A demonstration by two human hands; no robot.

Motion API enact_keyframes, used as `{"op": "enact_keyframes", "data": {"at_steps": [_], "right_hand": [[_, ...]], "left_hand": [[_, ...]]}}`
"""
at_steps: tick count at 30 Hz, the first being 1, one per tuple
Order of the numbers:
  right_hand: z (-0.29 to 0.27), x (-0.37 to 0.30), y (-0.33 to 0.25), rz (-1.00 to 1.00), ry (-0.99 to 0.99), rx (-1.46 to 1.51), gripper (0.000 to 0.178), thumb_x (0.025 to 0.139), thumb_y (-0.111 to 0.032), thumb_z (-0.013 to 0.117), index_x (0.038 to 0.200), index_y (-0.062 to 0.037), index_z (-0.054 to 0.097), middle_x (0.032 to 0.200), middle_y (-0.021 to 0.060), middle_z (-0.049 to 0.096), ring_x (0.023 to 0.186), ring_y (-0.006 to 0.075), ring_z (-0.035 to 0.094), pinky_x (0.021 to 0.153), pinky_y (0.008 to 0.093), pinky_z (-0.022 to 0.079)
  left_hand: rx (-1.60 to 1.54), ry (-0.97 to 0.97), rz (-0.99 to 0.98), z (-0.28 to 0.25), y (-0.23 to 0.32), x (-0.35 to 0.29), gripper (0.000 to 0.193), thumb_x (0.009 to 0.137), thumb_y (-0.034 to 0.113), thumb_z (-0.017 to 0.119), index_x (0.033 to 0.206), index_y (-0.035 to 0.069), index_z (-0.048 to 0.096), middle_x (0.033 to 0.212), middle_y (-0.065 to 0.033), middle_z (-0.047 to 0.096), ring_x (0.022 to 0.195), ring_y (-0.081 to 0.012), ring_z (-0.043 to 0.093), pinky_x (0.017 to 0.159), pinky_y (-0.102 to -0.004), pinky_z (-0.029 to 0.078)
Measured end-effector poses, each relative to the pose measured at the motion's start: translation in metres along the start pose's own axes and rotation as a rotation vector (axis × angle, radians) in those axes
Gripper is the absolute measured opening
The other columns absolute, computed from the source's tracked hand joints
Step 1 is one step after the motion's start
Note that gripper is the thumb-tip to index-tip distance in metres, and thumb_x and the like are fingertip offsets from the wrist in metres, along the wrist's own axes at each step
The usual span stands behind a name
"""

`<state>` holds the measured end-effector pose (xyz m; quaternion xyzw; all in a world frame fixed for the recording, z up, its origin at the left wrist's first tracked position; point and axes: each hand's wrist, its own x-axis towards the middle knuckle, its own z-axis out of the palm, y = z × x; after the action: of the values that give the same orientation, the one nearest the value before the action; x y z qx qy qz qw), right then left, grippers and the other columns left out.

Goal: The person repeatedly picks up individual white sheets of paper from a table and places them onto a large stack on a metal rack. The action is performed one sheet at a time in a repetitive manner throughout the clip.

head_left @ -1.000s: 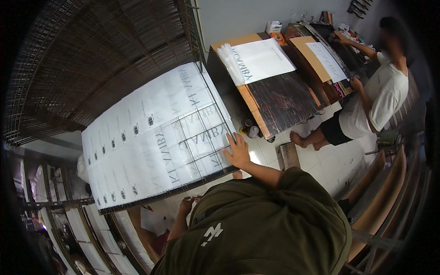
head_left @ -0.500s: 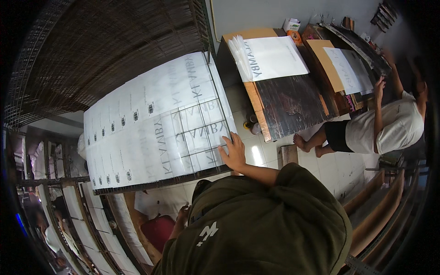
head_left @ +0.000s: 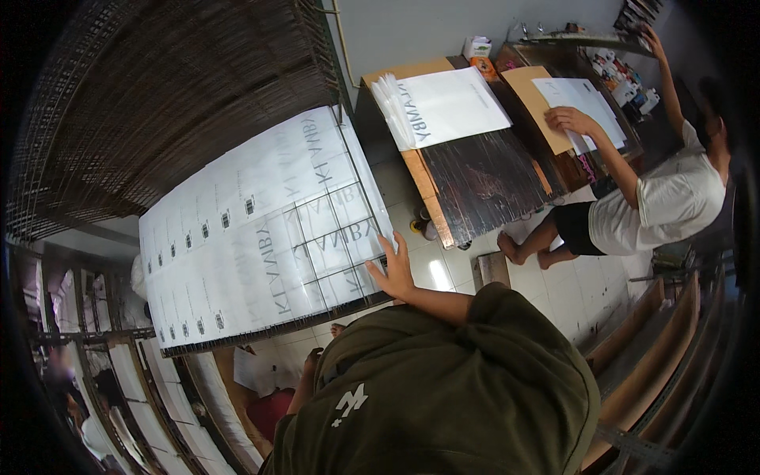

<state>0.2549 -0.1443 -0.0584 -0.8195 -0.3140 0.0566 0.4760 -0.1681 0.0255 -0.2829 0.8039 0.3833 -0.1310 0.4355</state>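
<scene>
My right hand (head_left: 393, 271) is open with its fingers spread, at the near right corner of a wire drying rack (head_left: 310, 237). The fingertips are at the rack's edge; whether they touch it I cannot tell. White printed plastic sheets (head_left: 229, 269), see-through in places, lie over the wires with dark lettering and small printed blocks. More wire shelves (head_left: 182, 95) of the rack tilt up behind them. My left hand (head_left: 311, 364) hangs low beside my body, small and dark, so its fingers do not show clearly.
To the right, a stack of printed white bags (head_left: 451, 107) lies on a dark worn table (head_left: 491, 182). Beyond it a co-worker (head_left: 657, 206) lays one hand on a white sheet (head_left: 586, 107) and holds a raised frame (head_left: 590, 38). Shelving (head_left: 138, 388) stands lower left, wooden boards (head_left: 641, 356) lower right.
The co-worker has swung the frame up and put a hand on the sheet beneath. My right hand stays at the rack's edge, fingers more upright. The view has shifted slightly.
</scene>
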Motion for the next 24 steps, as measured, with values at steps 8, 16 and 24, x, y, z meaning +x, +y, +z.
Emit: {"op": "enact_keyframes", "data": {"at_steps": [8,16,24], "right_hand": [[-0.001,0.019,0.038,0.142,0.367,0.099,0.058,0.08,-0.025,0.064,0.127,-0.0022,0.038,0.116,0.0196,0.04,0.109,0.032,0.039,0.094,0.043,0.032],[-0.088,0.098,0.081,0.551,0.741,0.939,0.073,0.079,-0.032,0.066,0.136,-0.0157,0.023,0.129,0.0061,0.037,0.11,0.0196,0.044,0.084,0.0395,0.039],[-0.046,0.115,0.102,0.517,0.775,0.986,0.095,0.082,-0.044,0.061,0.142,-0.0192,-0.007,0.142,0.0073,0.023,0.124,0.0247,0.035,0.091,0.0429,0.04]], "left_hand": [[0.049,-0.05,-0.185,-0.03,0.009,-0.004,0.053,0.08,0.047,0.058,0.117,0.009,0.053,0.098,-0.0182,0.064,0.096,-0.0332,0.06,0.081,-0.0391,0.047],[0.134,-0.048,-0.332,-0.065,0.044,-0.02,0.058,0.079,0.05,0.057,0.117,0.006,0.053,0.101,-0.0192,0.063,0.099,-0.0345,0.058,0.084,-0.0398,0.046],[-0.125,-0.067,-0.295,-0.071,0.017,-0.028,0.063,0.079,0.051,0.059,0.116,0.001,0.053,0.101,-0.0222,0.062,0.1,-0.0341,0.059,0.085,-0.0396,0.046]]}}
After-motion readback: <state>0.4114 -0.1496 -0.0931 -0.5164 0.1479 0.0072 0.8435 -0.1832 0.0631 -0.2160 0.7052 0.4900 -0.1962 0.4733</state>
